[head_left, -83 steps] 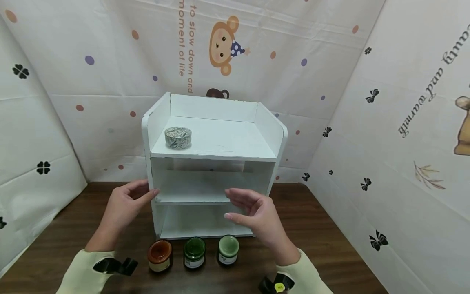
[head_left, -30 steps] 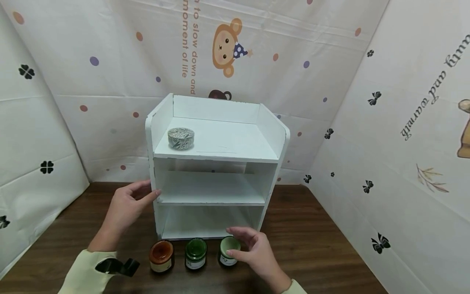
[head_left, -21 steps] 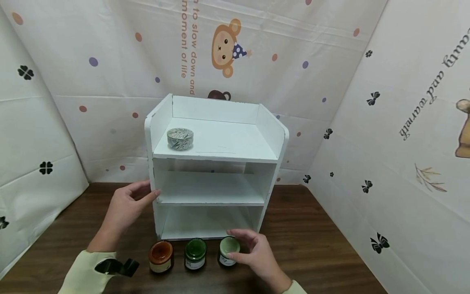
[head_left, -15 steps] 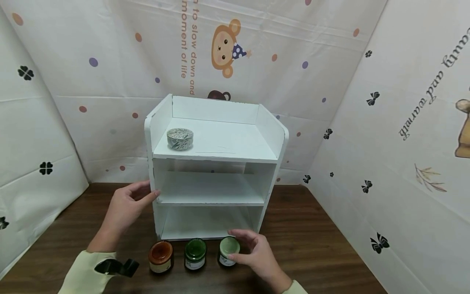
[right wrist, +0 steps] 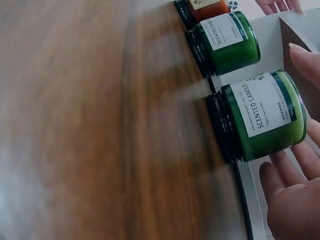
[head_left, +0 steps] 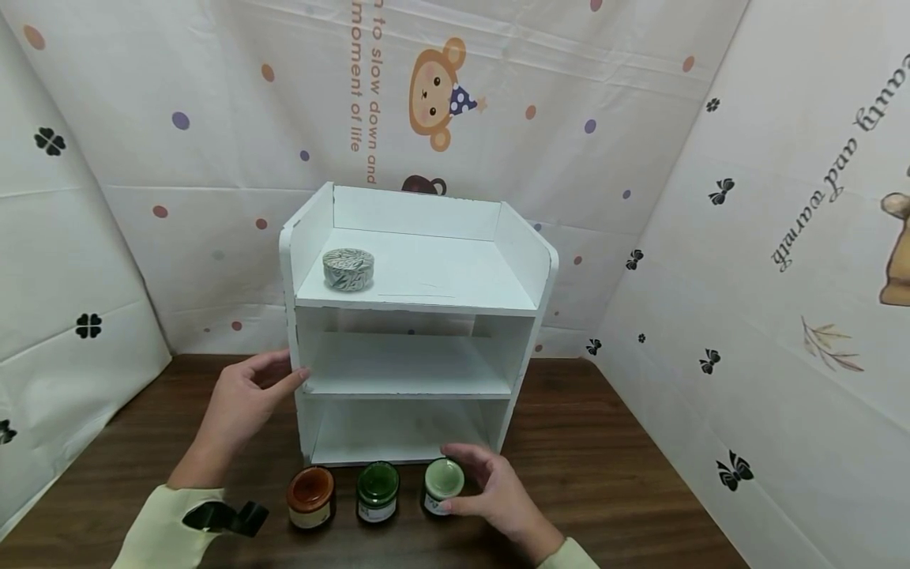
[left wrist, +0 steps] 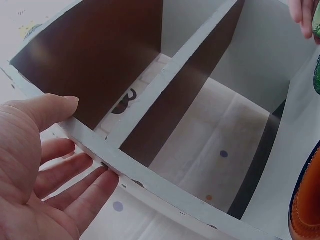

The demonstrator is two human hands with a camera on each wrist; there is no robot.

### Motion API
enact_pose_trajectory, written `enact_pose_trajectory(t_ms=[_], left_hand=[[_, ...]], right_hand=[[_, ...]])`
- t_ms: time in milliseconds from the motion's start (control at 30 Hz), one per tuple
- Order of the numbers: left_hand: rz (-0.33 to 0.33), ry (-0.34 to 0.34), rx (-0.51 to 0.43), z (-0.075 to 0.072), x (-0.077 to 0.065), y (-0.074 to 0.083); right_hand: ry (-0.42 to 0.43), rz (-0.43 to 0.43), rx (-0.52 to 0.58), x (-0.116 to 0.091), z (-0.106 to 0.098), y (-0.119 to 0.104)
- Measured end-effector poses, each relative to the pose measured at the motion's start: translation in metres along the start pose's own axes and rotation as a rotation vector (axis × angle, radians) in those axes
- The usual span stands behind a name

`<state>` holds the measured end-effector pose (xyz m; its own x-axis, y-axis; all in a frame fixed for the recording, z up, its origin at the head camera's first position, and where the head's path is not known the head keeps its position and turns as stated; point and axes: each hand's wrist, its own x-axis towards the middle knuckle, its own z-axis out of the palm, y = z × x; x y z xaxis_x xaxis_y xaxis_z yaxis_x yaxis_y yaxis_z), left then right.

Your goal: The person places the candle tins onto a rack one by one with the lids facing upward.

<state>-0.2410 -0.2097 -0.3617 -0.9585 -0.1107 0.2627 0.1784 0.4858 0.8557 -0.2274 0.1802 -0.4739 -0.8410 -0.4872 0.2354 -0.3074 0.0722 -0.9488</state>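
My left hand (head_left: 238, 395) grips the left side panel of a white shelf unit (head_left: 408, 303), thumb on the inner face and fingers outside. My right hand (head_left: 494, 490) is around a light green scented candle jar (head_left: 444, 478), which stands on the table on its black lid. In the right wrist view the fingers lie behind that candle jar (right wrist: 265, 112), and a gap shows between it and the thumb. To its left are a dark green candle jar (head_left: 377, 490) and an orange-brown candle jar (head_left: 310, 495).
On the shelf's top level sits a round, leaf-patterned tin (head_left: 348, 269). The dark wooden table (head_left: 604, 466) extends to both sides of the shelf. Printed white curtains (head_left: 235, 142) hang behind and at the sides.
From in front of the middle shelf, my right hand has come down to the light green candle jar, its thumb lowering slightly since. My left hand stays on the shelf panel.
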Motion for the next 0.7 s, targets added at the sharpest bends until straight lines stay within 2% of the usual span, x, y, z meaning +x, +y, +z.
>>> enact_pose_trajectory(t_ms=[200, 700], left_hand=[[0.000, -0.001, -0.003, -0.0004, 0.0006, -0.0007], [-0.004, -0.008, -0.006, -0.0003, 0.0007, 0.0001]], right_hand=[[-0.027, 0.052, -0.026, 0.0013, -0.0013, 0.0012], [-0.094, 0.086, -0.016, 0.0044, -0.0028, 0.0089]])
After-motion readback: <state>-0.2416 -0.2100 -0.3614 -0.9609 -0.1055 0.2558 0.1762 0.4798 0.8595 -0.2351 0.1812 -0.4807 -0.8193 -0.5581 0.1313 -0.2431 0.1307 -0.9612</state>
